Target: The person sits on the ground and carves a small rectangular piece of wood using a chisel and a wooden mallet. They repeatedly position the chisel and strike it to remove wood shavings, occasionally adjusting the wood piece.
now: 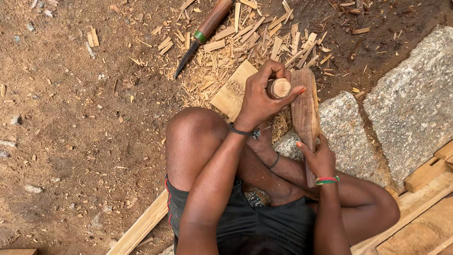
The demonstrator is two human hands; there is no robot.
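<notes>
A round-ended pale wooden chisel handle (279, 88) stands upright in the left hand (258, 100), fingers wrapped tight around it, above a flat pale wooden block (232, 92). Just at its three o'clock, the right hand (318, 158) grips a long brown wooden mallet (305, 111). Up at eleven o'clock, a dark-handled chisel with a green band (204, 32) lies among wood chips (255, 38); grey stone slabs (410, 104) sit at four o'clock

It is bright daytime with soft, even light. Shadows are faint, with just a small dark patch under the legs (264, 189). Nothing shines or glares. The picture is sharp everywhere, and the edges bend only a tiny bit.
</notes>
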